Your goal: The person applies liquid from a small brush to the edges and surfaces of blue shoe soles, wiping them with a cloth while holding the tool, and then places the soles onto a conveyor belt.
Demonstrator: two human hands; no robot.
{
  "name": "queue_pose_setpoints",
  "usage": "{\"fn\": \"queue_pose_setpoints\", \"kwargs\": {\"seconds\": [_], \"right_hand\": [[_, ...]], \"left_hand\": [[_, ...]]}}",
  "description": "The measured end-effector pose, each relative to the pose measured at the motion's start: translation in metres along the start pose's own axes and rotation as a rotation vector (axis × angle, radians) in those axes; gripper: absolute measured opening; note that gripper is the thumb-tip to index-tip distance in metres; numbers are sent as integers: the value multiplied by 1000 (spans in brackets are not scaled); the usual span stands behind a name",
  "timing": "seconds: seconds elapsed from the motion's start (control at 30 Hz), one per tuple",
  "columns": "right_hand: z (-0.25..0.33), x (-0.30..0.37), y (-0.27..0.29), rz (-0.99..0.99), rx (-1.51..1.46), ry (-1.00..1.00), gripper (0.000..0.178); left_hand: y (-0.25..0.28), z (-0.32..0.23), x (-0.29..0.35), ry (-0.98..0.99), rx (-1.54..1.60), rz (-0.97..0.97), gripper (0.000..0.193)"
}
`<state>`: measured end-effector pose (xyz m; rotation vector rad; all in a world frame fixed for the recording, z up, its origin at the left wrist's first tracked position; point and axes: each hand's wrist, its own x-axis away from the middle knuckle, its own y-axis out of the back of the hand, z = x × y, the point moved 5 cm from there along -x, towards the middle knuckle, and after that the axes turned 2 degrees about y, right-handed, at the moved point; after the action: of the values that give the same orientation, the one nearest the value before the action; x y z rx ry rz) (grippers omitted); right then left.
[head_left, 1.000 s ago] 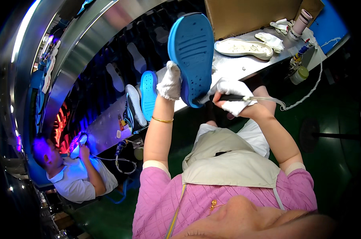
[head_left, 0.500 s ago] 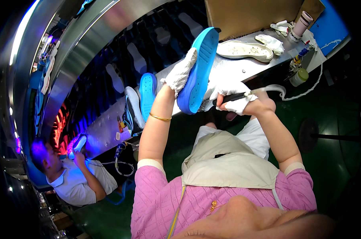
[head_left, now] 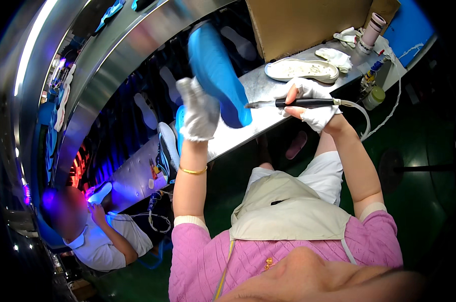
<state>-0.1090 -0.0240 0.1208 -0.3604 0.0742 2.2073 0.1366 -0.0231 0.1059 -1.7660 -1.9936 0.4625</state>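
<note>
A blue shoe sole (head_left: pixel 219 75) is tilted up over the bench, blurred by motion. My left hand (head_left: pixel 200 113), in a white glove, grips it along its left side; the fingertips are smeared. My right hand (head_left: pixel 316 111), in a glove with bare fingertips, is closed around a black-handled brush (head_left: pixel 308 102) fed by a pale hose. The brush tip points left, close to the sole's lower end; whether they touch I cannot tell. Behind my left hand another blue sole (head_left: pixel 179 118) is partly hidden. Beside it stands a dark shoe upper (head_left: pixel 166 143) with a pale bottom.
A white sole (head_left: pixel 302 69) and a crumpled white cloth (head_left: pixel 336 59) lie on the metal bench (head_left: pixel 228 146). A pink cup (head_left: pixel 372 32) and a lidded jar (head_left: pixel 375 96) are at the right. Soles lie on the dark conveyor beyond. A co-worker (head_left: pixel 104 236) sits at the left.
The blue sole has swung left and turned, its pitted face no longer showing. My left hand moved left with it. My right hand rose slightly, and the brush now shows fully, pointing left.
</note>
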Motion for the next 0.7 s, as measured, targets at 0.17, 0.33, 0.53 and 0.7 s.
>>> {"fn": "queue_pose_setpoints", "kwargs": {"seconds": [0.17,0.33,0.53,0.7], "right_hand": [[-3,12,-5,-154,59,-19,17],[-27,19,-11,-271,15,-26,14],[-23,7,-17,-405,242,220,14],[-15,20,-47,-117,507,179,17]], "left_hand": [[13,16,14,240,431,411,60],[17,92,38,317,514,297,58],[-24,132,63,341,592,495,83],[-11,144,48,249,555,234,72]]}}
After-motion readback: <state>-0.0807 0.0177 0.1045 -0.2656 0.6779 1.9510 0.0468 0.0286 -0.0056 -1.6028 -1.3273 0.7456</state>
